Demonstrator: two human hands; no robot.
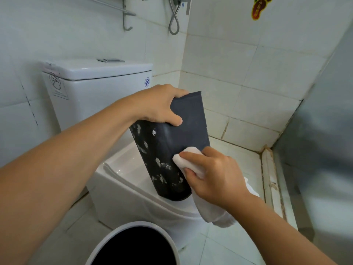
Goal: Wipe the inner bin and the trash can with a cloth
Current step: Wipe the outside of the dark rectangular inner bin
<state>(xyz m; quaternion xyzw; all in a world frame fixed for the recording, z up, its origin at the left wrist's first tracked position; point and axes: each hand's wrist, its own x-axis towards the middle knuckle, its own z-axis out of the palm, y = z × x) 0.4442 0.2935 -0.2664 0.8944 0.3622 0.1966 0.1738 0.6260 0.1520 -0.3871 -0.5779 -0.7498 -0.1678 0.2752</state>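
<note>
Midway at best: inner bin [170,142] upended on the closed toilet lid [122,169], gripped at its base by left hand [158,106], right hand [212,175] clutching cloth [191,161] against its side, white smears remaining, trash can [133,245] below seemingly untouched.

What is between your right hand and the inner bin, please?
The white cloth: in the head view, the right hand presses it against the dark inner bin.
</note>
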